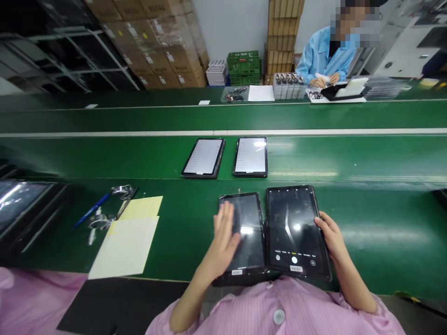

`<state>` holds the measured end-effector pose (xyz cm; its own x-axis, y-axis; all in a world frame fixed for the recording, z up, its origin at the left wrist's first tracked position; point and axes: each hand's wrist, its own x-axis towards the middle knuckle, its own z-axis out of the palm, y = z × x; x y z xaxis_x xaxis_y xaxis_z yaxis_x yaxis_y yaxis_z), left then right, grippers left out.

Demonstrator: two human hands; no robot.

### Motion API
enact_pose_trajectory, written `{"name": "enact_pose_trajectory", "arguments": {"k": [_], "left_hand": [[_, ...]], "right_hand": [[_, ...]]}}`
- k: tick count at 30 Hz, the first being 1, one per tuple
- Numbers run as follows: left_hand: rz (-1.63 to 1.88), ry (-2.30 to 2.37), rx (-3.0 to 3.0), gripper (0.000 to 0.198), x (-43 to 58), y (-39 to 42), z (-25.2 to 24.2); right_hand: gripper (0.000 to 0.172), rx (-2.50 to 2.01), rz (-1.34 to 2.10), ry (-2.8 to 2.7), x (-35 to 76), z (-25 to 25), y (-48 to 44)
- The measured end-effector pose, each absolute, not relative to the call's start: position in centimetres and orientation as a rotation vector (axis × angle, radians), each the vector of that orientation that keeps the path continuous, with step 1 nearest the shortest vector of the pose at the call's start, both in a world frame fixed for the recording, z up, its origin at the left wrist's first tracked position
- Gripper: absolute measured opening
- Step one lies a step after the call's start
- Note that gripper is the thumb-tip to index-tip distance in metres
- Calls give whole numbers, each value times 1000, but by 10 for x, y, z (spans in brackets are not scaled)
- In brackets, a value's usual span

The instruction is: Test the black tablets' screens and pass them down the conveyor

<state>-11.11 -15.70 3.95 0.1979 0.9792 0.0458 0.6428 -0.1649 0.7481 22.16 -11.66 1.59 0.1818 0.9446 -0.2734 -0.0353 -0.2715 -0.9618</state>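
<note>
Two tablets lie side by side in front of me. Over the left edge of the dark-screened tablet (pixel 246 246) is my left hand (pixel 221 239), its fingers stretched out and slightly blurred; whether it touches the glass I cannot tell. My right hand (pixel 331 235) grips the right edge of the other tablet (pixel 293 223), thumb on the front frame and fingers beneath. That tablet shows a camera screen with a round white button near its lower end. Both tablets carry a small white label on the bottom edge.
Beyond them on the green bench (pixel 188 209) lie two tablet stacks, a left one (pixel 204 158) and a right one (pixel 250 157), with lit white screens. Paper sheets (pixel 127 246) and a blue pen (pixel 92 210) lie left. A person in blue (pixel 319 56) works across the bench.
</note>
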Motion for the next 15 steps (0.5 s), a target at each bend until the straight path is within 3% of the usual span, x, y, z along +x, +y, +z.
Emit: {"name": "enact_pose_trajectory", "arguments": {"k": [4, 9, 15], "left_hand": [[1032, 1660, 1404, 71, -150, -179, -18], [1253, 1365, 1098, 84, -142, -188, -46], [1455, 997, 575, 79, -123, -187, -30]], "right_hand": [[36, -1414, 1286, -885, 199, 14, -106], [41, -1229, 1528, -1028, 125, -6, -103], [46, -1215, 993, -1484, 80, -25, -118]]}}
